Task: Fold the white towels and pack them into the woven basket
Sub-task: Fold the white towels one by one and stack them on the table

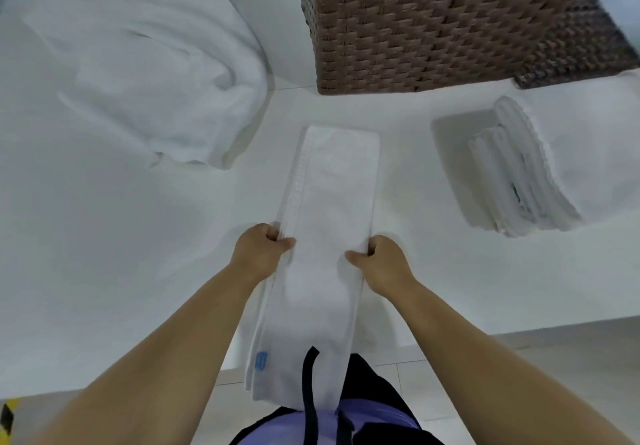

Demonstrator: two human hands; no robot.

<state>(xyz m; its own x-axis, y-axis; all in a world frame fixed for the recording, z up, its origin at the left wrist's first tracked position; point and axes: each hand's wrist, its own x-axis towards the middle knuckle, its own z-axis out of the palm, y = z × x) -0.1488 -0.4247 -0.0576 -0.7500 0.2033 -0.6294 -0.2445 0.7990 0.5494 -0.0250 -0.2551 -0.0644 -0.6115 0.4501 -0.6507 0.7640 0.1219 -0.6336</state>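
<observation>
A white towel (329, 202), folded into a long narrow strip, lies lengthwise on the white table (104, 254); its near end hangs over the table's front edge and carries a small blue tag. My left hand (261, 250) grips the strip's left edge and my right hand (379, 261) grips its right edge, both about halfway along it. The brown woven basket (433, 25) stands at the back, just beyond the strip's far end. A stack of folded white towels (519, 171) sits to the right.
A heap of loose, unfolded white towels (145, 64) covers the back left of the table. A dark woven mat (581, 50) lies to the right of the basket. Below the table's front edge is a tiled floor (519, 375).
</observation>
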